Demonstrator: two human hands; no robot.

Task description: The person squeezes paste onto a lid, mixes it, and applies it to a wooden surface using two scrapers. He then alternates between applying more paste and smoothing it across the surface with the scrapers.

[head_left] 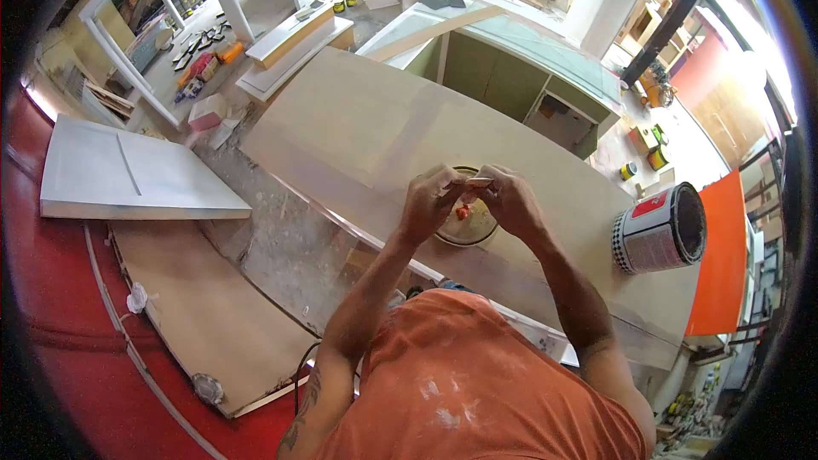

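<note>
A worker's left hand [432, 200] and right hand [509, 200] meet at the fingertips, both apparently pinching one small, thin piece [480, 182], too small to identify. It is held above one round lid [456, 232] bearing one red blob [463, 213]. The step in hand looks like close fingertip work on the piece; the next move seems to call for a steady grip over the lid. All this is above one broad tan board [341, 123], where one can [660, 230] stands toward the right end. Beyond are one cabinet [503, 77] and, at left, one white panel [141, 170].
</note>
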